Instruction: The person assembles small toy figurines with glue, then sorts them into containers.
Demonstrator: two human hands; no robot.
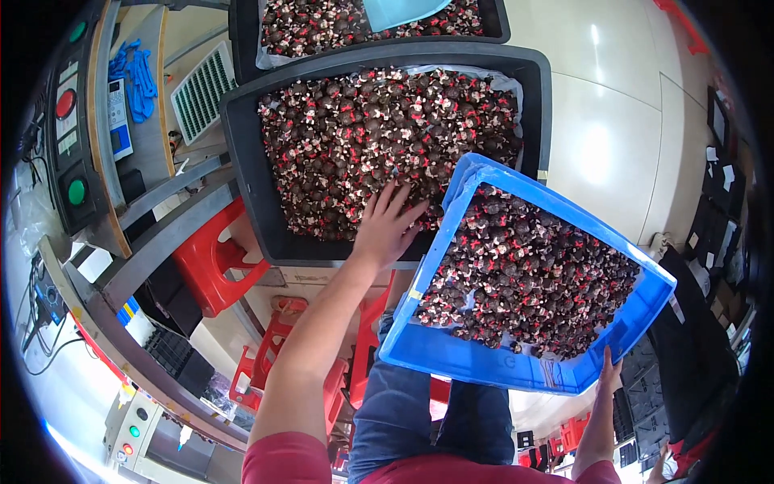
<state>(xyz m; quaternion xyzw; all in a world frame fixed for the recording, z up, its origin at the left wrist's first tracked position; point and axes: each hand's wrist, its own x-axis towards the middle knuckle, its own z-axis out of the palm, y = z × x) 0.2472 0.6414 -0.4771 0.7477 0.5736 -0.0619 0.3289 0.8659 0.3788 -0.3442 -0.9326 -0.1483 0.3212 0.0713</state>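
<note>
My left hand [385, 229] lies with its fingers spread over the near part of a large black bin [242, 173], on a heap of small brown, white and red figures [379, 145]. My right hand [610, 368] grips the near right corner of a blue plastic crate [492, 371], its fingers partly hidden by the wall. That crate sits askew, its far left corner over the black bin's near right part. More of the same small figures [532, 274] fill it, heaped toward the far side, leaving a strip of floor bare along the near wall.
Beyond stands another black bin [371, 40] of figures with a light blue scoop [403, 12]. At left are a metal-framed bench [173, 214], a control panel with buttons [72, 153] and a red stool [214, 258]. More red stools [278, 339] stand below.
</note>
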